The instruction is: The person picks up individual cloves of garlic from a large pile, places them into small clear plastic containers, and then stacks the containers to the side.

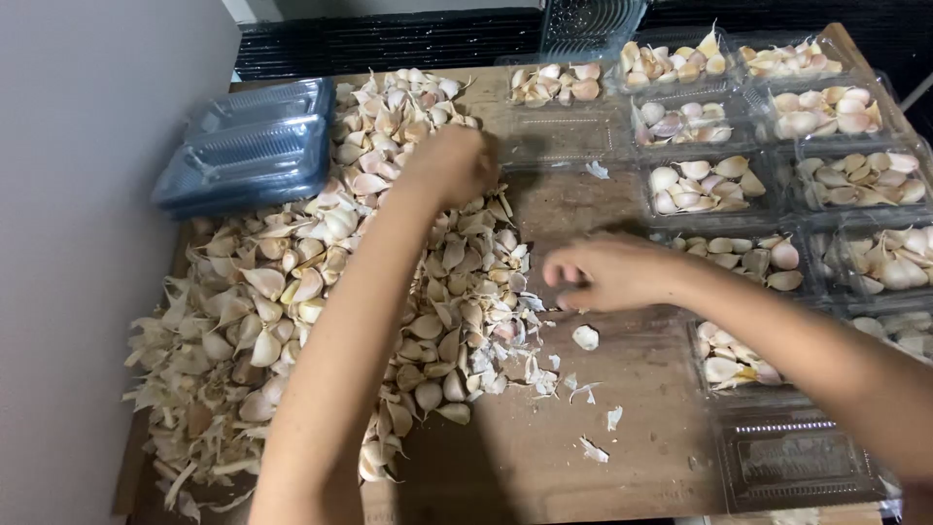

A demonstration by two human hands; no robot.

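Observation:
A big pile of garlic cloves (321, 282) and papery skins covers the left half of a wooden table (641, 428). My left hand (455, 163) reaches across the far part of the pile with its fingers curled down into the cloves; what it grips is hidden. My right hand (607, 272) hovers low at the pile's right edge, fingers bent and pinched together, blurred. A single loose clove (585, 337) lies just below it. Clear plastic trays (705, 185) filled with cloves stand to the right of both hands.
A stack of bluish clear plastic lids (248, 146) sits at the far left by a grey wall (78, 243). An unfilled clear tray (792, 457) lies at the near right, another (564, 136) at the back centre. Skin scraps (593, 449) dot the bare wood.

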